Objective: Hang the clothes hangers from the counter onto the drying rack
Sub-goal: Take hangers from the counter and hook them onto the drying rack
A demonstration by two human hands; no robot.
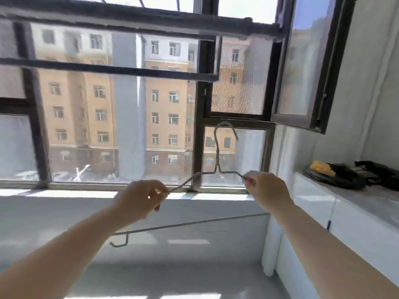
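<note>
Head view. A person stood at the window holding a wire hanger [217, 160] upright, hook uppermost, in front of the lower pane. The hanger was off the worktop [367, 203] and not yet on the drying rack [151, 23], whose dark bars crossed the view well above the hook. The left hand [140, 198] pinched the left shoulder of the wire between thumb and fingertips. The right hand [267, 190] pinched the right shoulder likewise, so each grip was narrow and closed on the hanger. A dark bundle [345, 175] and a yellow item [321, 167] lay on the worktop to the right. A long thin wire [194, 223] with a hooked end showed below the forearms; whether it belonged to a second hanger could not be told.

Likely faults from this position:
- The thin wire could have swivelled inside two fingertip pinches, tipping the hook sideways so that it missed the bar.
- The hook's mouth opened to the right, so a lift from the wrong side would have knocked the bar instead of catching it.
- Uneven pull by the two hands might have bent the shoulders.
</note>
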